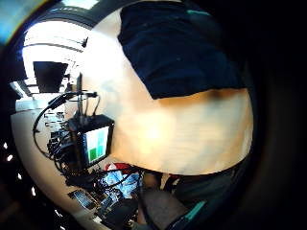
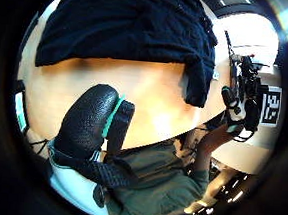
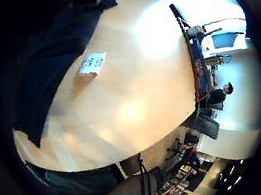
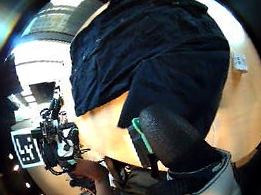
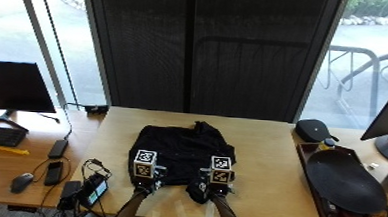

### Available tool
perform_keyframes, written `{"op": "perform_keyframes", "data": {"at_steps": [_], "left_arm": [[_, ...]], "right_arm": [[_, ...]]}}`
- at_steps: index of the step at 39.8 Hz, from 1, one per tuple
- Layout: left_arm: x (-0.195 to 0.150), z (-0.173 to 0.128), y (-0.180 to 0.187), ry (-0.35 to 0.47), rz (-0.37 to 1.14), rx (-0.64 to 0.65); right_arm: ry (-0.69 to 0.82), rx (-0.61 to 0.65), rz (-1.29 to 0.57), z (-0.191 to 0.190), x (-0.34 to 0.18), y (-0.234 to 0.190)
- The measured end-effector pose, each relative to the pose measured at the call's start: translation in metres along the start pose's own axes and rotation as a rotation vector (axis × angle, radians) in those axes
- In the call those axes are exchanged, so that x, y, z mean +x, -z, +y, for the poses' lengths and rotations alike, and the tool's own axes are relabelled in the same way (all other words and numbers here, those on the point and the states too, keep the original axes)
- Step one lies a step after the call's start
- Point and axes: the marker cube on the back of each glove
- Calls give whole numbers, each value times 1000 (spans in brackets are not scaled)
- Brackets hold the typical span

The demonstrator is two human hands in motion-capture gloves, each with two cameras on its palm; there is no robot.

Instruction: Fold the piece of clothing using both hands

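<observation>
A black piece of clothing (image 5: 179,150) lies bunched in the middle of the wooden table (image 5: 271,157). The left hand (image 5: 147,186) and right hand (image 5: 216,189) sit at its near edge. I cannot tell if their fingers hold cloth. Folding looks barely started. Next, both hands should probably spread it flat.

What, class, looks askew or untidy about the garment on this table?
The black garment lies rumpled rather than flat on the wooden table. Its far edge bunches to a peak, and at the near edge one flap hangs lower by the right hand than by the left hand.
</observation>
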Motion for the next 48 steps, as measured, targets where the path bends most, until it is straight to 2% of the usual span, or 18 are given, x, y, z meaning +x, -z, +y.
{"op": "perform_keyframes", "data": {"at_steps": [6, 10, 19, 26, 32, 37, 38, 40, 43, 46, 48], "left_arm": [[3, -4, -4, -3, -21, -33], [4, 15, 11, 48, -96, -76], [7, 8, -3, 32, -125, -124], [9, -4, -10, 14, -179, -35], [-1, -10, -11, 47, -260, 43], [-1, 3, -18, 33, -266, -31], [-2, 0, -19, 32, -275, 0], [-6, -20, -24, 29, -296, 152], [-11, -49, -39, 21, -295, 326], [-13, -52, -47, 18, -278, 318], [-14, -46, -41, 19, -281, 264]], "right_arm": [[22, -10, 11, -3, -8, -1], [27, -19, 38, 11, -15, 9], [66, -181, 78, 12, -22, -12], [91, -221, 48, 11, -22, -19], [77, -128, 129, 4, -18, -15], [76, -62, 246, 2, -11, -10], [68, -49, 291, 2, -8, -9], [60, -17, 379, -3, -2, -13], [91, 107, 461, -28, 1, -28], [149, 267, 455, -57, -4, -40], [170, 277, 454, -60, -4, -34]]}}
